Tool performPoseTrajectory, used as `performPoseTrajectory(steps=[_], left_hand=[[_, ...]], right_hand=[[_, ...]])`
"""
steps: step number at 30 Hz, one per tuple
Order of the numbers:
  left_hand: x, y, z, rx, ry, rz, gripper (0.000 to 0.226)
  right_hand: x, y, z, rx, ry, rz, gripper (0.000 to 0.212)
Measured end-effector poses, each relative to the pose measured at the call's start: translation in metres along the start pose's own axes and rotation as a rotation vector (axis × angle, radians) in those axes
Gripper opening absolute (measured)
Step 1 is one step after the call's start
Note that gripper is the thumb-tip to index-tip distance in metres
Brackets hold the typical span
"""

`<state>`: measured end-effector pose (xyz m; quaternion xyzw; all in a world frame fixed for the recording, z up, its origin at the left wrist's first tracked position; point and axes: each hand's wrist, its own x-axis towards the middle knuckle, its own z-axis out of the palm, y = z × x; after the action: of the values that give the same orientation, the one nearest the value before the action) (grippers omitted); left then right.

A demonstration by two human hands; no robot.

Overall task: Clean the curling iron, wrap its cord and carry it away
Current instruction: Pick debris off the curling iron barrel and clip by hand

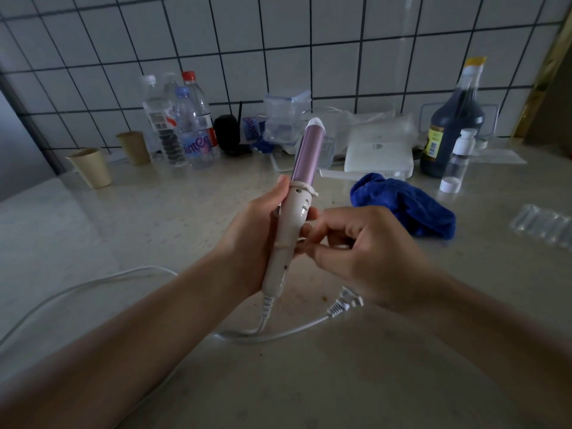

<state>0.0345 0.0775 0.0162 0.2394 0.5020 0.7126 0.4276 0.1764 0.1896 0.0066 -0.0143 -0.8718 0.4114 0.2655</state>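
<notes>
Curling iron [297, 212] is held upright above the pale counter [309, 382], its cream handle gripped by the left hand [247, 239], whose fingers are wrapped round it and whose thumb is laid up along the collar. The pink barrel [308, 153] is pointed away toward the tiled wall. The right hand [371, 252] is brought in from the side with curled fingers, the tips set against the handle; whether anything is pinched cannot be told. The white cord [93, 283] is trailed from the handle's base onto the counter and off to the left, and its plug [346, 303] is laid just beside the right wrist. A blue cloth [408, 205] is bunched behind the right hand. Pink lettering is seen on a water bottle [192, 128] but is too blurred to be read; a yellow label with a barcode is carried by a dark bottle [452, 125].
</notes>
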Motion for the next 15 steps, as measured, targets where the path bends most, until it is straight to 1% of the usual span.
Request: performPoseTrajectory(steps=[2,4,6,8,11,12,13,15], left_hand=[[-0.001,0.0,-0.001,-0.005,-0.001,-0.011,0.045],[-0.001,-0.001,-0.003,0.003,0.018,-0.025,0.046],[0.0,-0.001,-0.004,0.0,0.042,-0.027,0.047],[0.002,-0.001,-0.004,-0.003,0.026,-0.003,0.045],[0.004,-0.001,-0.002,-0.02,-0.017,0.023,0.04],[0.004,-0.001,-0.002,-0.033,-0.032,0.025,0.04],[0.003,-0.002,-0.001,-0.038,-0.055,0.031,0.039],[0.001,-0.002,0.0,-0.027,-0.102,0.044,0.04]], right_hand=[[0.0,0.0,0.0,0.0,-0.012,0.009,0.014],[-0.003,-0.005,0.005,-0.003,-0.112,0.002,0.011],[-0.004,-0.008,0.009,-0.002,-0.141,0.002,0.01],[-0.002,-0.007,0.007,0.02,-0.06,0.007,0.013],[0.001,-0.006,-0.003,0.034,0.129,-0.01,0.015],[0.002,-0.006,-0.004,0.037,0.166,-0.018,0.016],[0.002,-0.007,-0.004,0.051,0.173,-0.03,0.017],[0.002,-0.007,-0.002,0.076,0.115,-0.05,0.016]])
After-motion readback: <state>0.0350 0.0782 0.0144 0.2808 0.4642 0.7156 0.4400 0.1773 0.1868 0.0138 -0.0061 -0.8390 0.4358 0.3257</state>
